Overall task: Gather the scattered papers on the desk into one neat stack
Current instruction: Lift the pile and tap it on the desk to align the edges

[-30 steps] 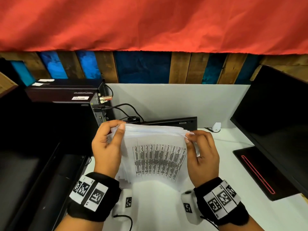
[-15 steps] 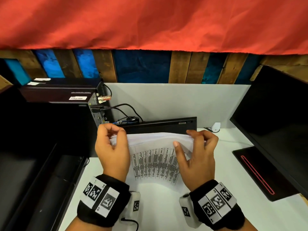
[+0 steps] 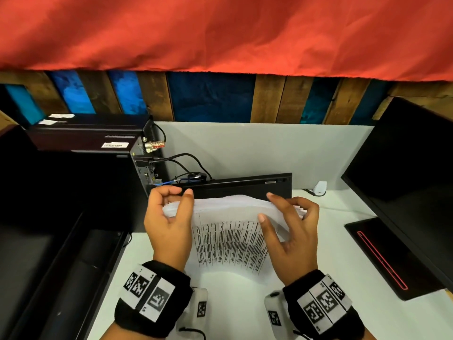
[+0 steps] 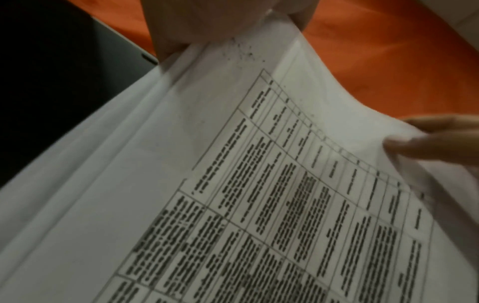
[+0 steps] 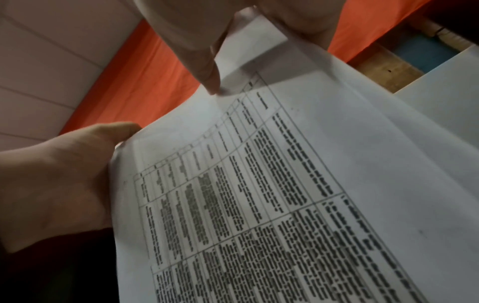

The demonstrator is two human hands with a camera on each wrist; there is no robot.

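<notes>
A thick stack of white papers (image 3: 230, 241) stands on edge on the white desk (image 3: 232, 307), its front sheet printed with a table. My left hand (image 3: 180, 200) grips the stack's top left corner, fingers curled over the edge. My right hand (image 3: 267, 207) holds the top right corner, with the thumb on the front sheet and the fingers over the top edge. In the left wrist view the papers (image 4: 259, 184) fill the picture and the left hand's fingers (image 4: 197, 20) pinch the top. The right wrist view shows the printed sheet (image 5: 285, 184) under my right thumb (image 5: 199, 57).
A black computer case (image 3: 81, 143) with cables (image 3: 181, 163) stands at the left. A black keyboard (image 3: 245, 185) leans on the grey partition just behind the stack. A dark monitor (image 3: 404, 180) and its red-lined base (image 3: 382, 258) fill the right side.
Both hands have come down a little with the stack. My right thumb has spread out onto the front sheet.
</notes>
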